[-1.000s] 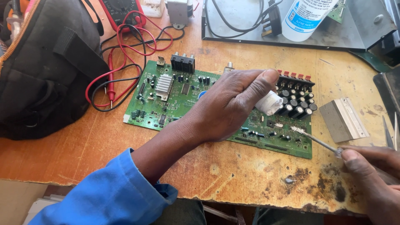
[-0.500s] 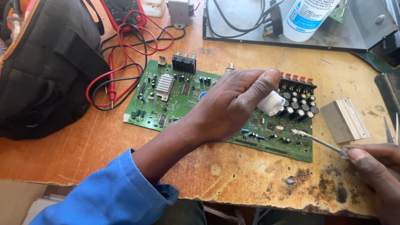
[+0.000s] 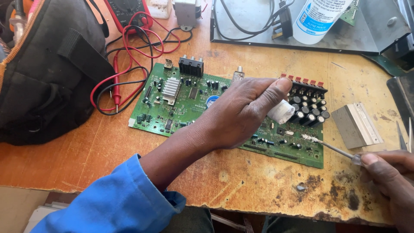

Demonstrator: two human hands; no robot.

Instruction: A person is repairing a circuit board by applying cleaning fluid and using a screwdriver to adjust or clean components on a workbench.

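A green circuit board (image 3: 181, 108) lies flat on the worn wooden table (image 3: 241, 181). My left hand (image 3: 241, 112) rests over the board's middle and pinches a white wad of tissue (image 3: 281, 112) beside the cluster of black capacitors (image 3: 308, 108). My right hand (image 3: 388, 177), at the lower right, holds a thin clear-handled brush (image 3: 332, 147). The brush's whitish tip touches the board just below the capacitors. A silver finned heatsink (image 3: 171, 88) stands on the board's left part.
A black bag (image 3: 43, 73) fills the left side. A red multimeter (image 3: 127, 11) with red and black leads (image 3: 125, 60) lies behind the board. A small metal bracket (image 3: 355, 125) sits right of it. A white spray bottle (image 3: 319, 15) and plug (image 3: 282, 26) rest on a grey metal panel.
The right hand has shifted slightly to the right with the brush, whose tip stays on the board. The left hand keeps its place on the board.
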